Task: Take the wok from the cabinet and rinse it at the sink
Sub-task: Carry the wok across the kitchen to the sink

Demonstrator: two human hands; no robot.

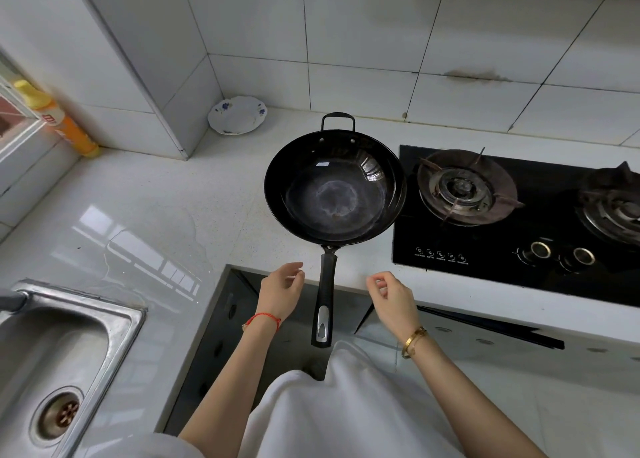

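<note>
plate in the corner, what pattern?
White plate with blue flower motifs near its scalloped rim; the head view shows it.

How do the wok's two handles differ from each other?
The long handle is a straight black stick with a silver inset near its end, and it sticks out past the counter edge toward the person. The loop handle is a short thin arch on the far rim, toward the wall. Both are dark, fixed to the wok, and neither hand touches them.

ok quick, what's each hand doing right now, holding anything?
Left hand: open, empty, just left of the wok handle.
Right hand: fingers loosely curled, empty, right of the handle.
</note>
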